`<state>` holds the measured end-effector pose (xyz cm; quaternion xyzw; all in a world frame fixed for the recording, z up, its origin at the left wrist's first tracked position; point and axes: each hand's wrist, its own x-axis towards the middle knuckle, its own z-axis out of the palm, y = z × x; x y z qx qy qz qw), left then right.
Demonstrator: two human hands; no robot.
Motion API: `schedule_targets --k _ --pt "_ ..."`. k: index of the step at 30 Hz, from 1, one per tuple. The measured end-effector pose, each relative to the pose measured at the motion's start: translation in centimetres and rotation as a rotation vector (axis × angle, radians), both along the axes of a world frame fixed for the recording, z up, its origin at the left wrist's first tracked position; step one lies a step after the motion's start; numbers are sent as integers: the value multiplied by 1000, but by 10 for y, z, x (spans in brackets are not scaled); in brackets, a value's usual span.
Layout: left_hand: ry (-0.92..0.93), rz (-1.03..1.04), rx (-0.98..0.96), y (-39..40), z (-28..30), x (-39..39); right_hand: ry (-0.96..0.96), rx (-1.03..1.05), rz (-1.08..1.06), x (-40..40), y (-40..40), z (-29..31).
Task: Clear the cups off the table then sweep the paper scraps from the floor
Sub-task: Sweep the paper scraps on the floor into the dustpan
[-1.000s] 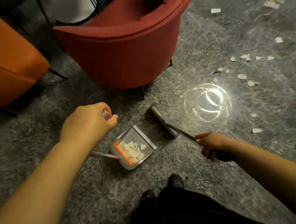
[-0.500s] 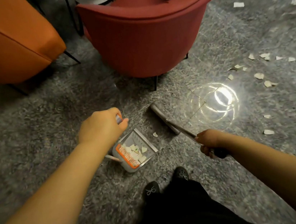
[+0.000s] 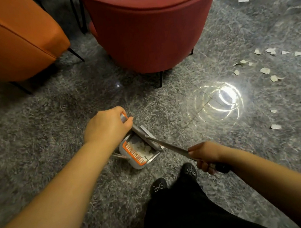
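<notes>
A grey dustpan [image 3: 136,162] with an orange comb edge stands on the dark marble floor just ahead of my feet, with white paper scraps [image 3: 143,149] inside it. My left hand [image 3: 107,126] grips the top of the dustpan's upright handle. My right hand [image 3: 206,154] grips the broom's long metal handle [image 3: 169,146]. The grey broom head [image 3: 143,135] lies across the dustpan's mouth. More paper scraps [image 3: 264,70] lie scattered on the floor to the right and far right.
A red armchair [image 3: 153,29] stands close ahead and an orange armchair [image 3: 8,40] at the upper left, both on thin black legs. A bright lamp reflection [image 3: 222,97] shines on the floor to the right. My black shoes [image 3: 173,179] are just behind the dustpan.
The broom head has swept leftward from the floor beside the dustpan onto its mouth, and the loose scrap near the pan is gone from the floor. The view has shifted left.
</notes>
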<state>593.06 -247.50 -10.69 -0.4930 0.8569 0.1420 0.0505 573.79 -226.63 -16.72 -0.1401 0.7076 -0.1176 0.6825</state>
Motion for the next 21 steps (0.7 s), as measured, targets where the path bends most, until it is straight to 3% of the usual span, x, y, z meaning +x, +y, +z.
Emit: schedule_targets --k 6,10,13,21 --pt "50 8 13 1 2 12 66 -39 -82 2 9 3" --pt "89 -61 3 1 13 1 93 -47 -261 -8 25 8" --pt "124 -139 2 4 24 -21 83 -49 -408 -21 42 15" --pt "167 -340 -22 40 45 -112 172 -126 -565 -69 107 34"
